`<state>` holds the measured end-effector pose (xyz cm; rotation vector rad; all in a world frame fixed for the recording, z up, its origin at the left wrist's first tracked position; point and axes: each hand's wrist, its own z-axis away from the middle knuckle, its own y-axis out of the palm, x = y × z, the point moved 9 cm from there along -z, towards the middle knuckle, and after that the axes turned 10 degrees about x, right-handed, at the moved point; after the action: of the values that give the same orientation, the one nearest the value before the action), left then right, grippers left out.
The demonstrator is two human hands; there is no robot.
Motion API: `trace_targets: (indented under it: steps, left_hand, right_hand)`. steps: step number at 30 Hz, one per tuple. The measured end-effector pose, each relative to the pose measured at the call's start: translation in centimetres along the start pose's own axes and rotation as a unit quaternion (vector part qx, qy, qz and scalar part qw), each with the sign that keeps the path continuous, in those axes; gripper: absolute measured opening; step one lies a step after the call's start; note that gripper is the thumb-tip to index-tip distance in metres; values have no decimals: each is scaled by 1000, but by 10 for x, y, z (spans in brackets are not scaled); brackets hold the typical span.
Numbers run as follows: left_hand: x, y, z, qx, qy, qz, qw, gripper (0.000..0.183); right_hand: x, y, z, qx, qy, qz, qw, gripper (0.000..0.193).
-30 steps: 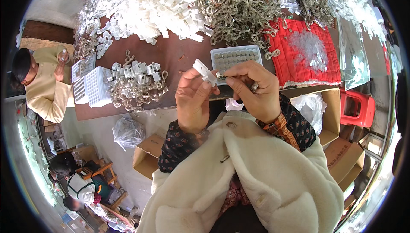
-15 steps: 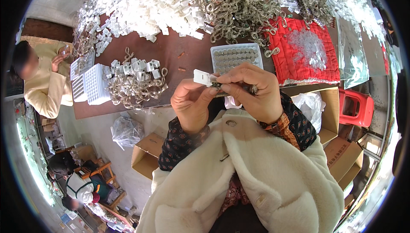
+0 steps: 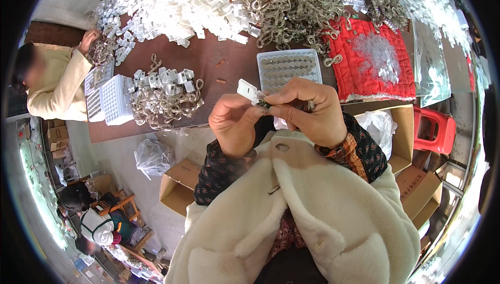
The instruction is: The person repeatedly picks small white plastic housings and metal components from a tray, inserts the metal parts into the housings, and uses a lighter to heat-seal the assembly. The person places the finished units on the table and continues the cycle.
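Just above the table's near edge, my left hand (image 3: 233,127) pinches a small white plastic case (image 3: 249,90) with a slot in its face. Its thumb and forefinger press together at the case's lower end. My right hand (image 3: 312,111) is closed too, thumb against forefinger, meeting the left fingertips at a small dark part (image 3: 264,104) joined to the case. Fingers cover most of that part, so I cannot make out its kind. Right behind my hands lies a white tray (image 3: 259,64) holding rows of round grey button cells (image 3: 286,68).
White cases (image 3: 182,3) and coiled clear wire strings (image 3: 291,8) are heaped at the back. A red quilted cloth (image 3: 349,70) bears clear plastic bits. At left, a wire-and-case pile (image 3: 166,96) sits by stacked white trays (image 3: 117,99); a co-worker (image 3: 57,86) stands beyond.
My hands stay together, and the white case has tilted slightly. The co-worker at left has reached an arm forward to the heap on the table.
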<state>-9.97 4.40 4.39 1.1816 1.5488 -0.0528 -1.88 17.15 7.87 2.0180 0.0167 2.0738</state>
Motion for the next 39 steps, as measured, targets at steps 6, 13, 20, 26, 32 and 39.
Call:
trace_targets:
  steps: [6, 13, 20, 26, 32, 39]
  left_hand:
    - [-6, -1, 5, -30, 21, -58, 998, 22]
    - [-11, 5, -1, 44, -5, -60, 997, 24]
    - [-20, 6, 0, 69, 49, -104, 991, 27]
    - [4, -5, 5, -8, -28, 34, 999, 19]
    - [8, 7, 2, 68, -67, 141, 985, 19]
    - [-18, 8, 5, 27, 63, -79, 994, 20]
  right_hand:
    - [28, 8, 4, -37, -143, 217, 965, 20]
    - [20, 2, 1, -6, -63, 150, 987, 17]
    - [16, 9, 5, -13, -53, 119, 991, 19]
    - [9, 10, -1, -5, -53, 115, 992, 18]
    - [10, 3, 2, 14, 23, 100, 995, 17]
    - [30, 17, 7, -4, -65, 163, 984, 13]
